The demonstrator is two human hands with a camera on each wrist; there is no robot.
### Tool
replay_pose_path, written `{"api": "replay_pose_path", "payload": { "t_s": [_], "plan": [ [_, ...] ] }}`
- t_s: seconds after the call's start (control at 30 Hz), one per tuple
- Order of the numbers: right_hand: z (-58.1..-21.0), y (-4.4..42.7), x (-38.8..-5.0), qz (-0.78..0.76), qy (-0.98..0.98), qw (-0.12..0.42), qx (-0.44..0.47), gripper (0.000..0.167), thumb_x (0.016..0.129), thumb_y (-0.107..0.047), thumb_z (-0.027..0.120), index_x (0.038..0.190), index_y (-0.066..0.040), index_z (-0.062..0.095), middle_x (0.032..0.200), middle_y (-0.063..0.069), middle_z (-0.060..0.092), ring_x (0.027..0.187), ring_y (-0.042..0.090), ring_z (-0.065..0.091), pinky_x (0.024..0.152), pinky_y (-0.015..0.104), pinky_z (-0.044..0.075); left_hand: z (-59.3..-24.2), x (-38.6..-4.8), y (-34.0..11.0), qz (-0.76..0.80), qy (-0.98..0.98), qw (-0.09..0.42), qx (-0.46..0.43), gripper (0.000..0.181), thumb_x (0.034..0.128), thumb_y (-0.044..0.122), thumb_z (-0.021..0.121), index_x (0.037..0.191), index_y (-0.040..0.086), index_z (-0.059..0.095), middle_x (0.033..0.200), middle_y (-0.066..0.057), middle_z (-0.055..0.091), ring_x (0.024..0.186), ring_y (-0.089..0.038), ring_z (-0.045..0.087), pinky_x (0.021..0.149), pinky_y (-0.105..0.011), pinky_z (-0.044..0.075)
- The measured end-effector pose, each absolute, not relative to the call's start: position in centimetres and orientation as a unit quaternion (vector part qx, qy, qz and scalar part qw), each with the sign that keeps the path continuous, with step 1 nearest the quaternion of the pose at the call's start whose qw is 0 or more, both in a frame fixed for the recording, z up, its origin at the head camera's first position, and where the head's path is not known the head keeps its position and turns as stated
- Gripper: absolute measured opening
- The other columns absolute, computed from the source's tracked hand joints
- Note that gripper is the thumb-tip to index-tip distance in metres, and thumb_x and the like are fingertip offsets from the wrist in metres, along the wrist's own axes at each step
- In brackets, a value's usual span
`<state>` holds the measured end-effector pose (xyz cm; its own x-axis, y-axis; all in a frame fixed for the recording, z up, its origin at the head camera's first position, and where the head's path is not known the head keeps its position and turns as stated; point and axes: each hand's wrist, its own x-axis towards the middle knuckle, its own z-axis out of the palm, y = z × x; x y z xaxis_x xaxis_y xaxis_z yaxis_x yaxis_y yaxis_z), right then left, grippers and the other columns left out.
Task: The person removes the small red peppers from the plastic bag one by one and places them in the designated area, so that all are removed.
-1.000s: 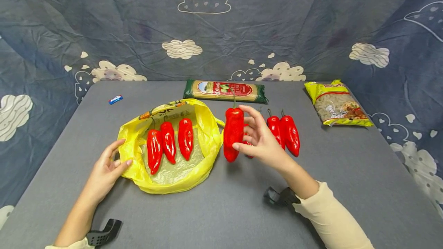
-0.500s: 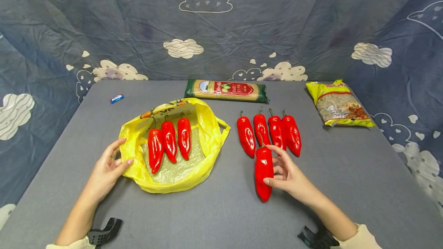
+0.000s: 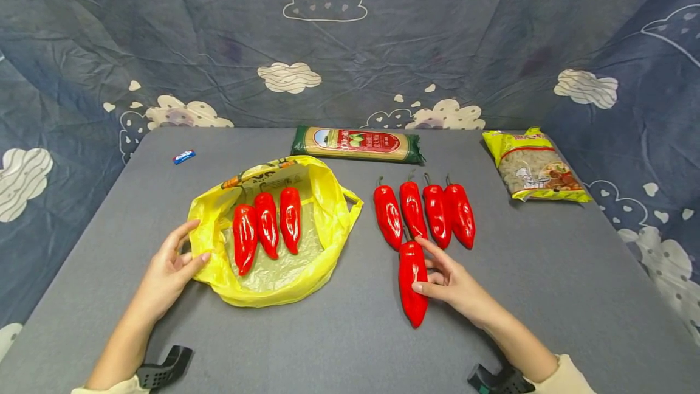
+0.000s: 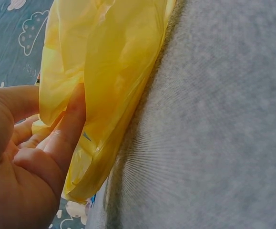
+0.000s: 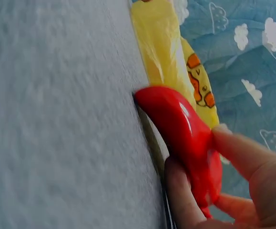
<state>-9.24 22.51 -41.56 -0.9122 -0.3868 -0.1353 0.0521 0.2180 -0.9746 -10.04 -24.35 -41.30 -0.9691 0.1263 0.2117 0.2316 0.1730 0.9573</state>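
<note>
An open yellow plastic bag [image 3: 328,260] lies on the grey table with three glossy red peppers [image 3: 266,225] inside. At its left rim my left hand [image 3: 166,266] pinches the plastic between thumb and fingers, seen closer on the bag [image 4: 114,71] in the left wrist view. Right of the bag, my right hand [image 3: 456,287] holds another red pepper [image 3: 412,284] by its side, its tip toward me. In the right wrist view the thumb and fingers are around this pepper [image 5: 185,129], whose tip is at the tabletop. Several more red peppers [image 3: 437,214] lie in a row just behind it.
A spaghetti packet [image 3: 358,145] lies at the back middle of the table. A yellow bag of pasta-like pieces [image 3: 536,166] is at the back right. A small blue wrapped item [image 3: 183,157] sits back left. A cloud-patterned cloth [image 3: 383,41] surrounds the table.
My right hand has carried the red pepper from beside the bag's right rim rightward and toward me, down in front of the row. My left hand stays at the bag rim.
</note>
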Motion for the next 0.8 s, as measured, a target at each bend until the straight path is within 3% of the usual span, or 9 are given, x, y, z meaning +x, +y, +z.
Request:
{"api": "replay_pose_path", "payload": {
  "t_s": [0.17,0.3,0.6,0.8],
  "plan": [
    [-41.5,21.9,-9.3,-0.591,0.786,0.146,-0.106,0.074,0.079,-0.008,0.069,0.14,-0.009,0.028,0.109,0.022,0.045,0.068,0.017,0.06,0.056,0.023,0.042,-41.4,-10.0,-24.4,-0.632,-0.765,0.044,-0.12,0.058,0.0854,-0.012,0.051,0.136,-0.002,0.025,0.129,-0.024,0.026,0.077,-0.004,0.06,0.059,-0.017,0.048],
    [-41.5,21.7,-9.3,-0.585,0.793,0.127,-0.112,0.069,0.08,-0.007,0.068,0.138,-0.007,0.03,0.108,0.022,0.044,0.073,0.019,0.061,0.057,0.025,0.044,-41.3,-9.9,-24.4,-0.629,-0.767,0.044,-0.119,0.058,0.0855,-0.011,0.051,0.136,-0.001,0.025,0.128,-0.023,0.027,0.077,-0.004,0.06,0.059,-0.017,0.048],
    [-39.4,21.6,-8.9,-0.515,0.847,0.037,-0.125,0.06,0.078,-0.014,0.071,0.129,-0.008,0.04,0.121,0.013,0.041,0.097,0.027,0.048,0.078,0.03,0.045,-41.1,-9.9,-24.3,-0.625,-0.77,0.041,-0.117,0.058,0.0858,-0.01,0.051,0.137,-0.002,0.025,0.131,-0.031,0.022,0.077,-0.004,0.06,0.059,-0.017,0.048],
    [-35.8,19.2,-9.6,-0.552,0.809,-0.002,-0.204,0.059,0.08,-0.003,0.066,0.131,-0.007,0.037,0.127,0.007,0.041,0.103,0.028,0.048,0.088,0.025,0.04,-41.2,-9.9,-24.3,-0.632,-0.766,0.039,-0.115,0.058,0.0861,-0.01,0.051,0.137,-0.002,0.024,0.131,-0.031,0.022,0.08,-0.004,0.06,0.06,-0.017,0.048]
  ]
}}
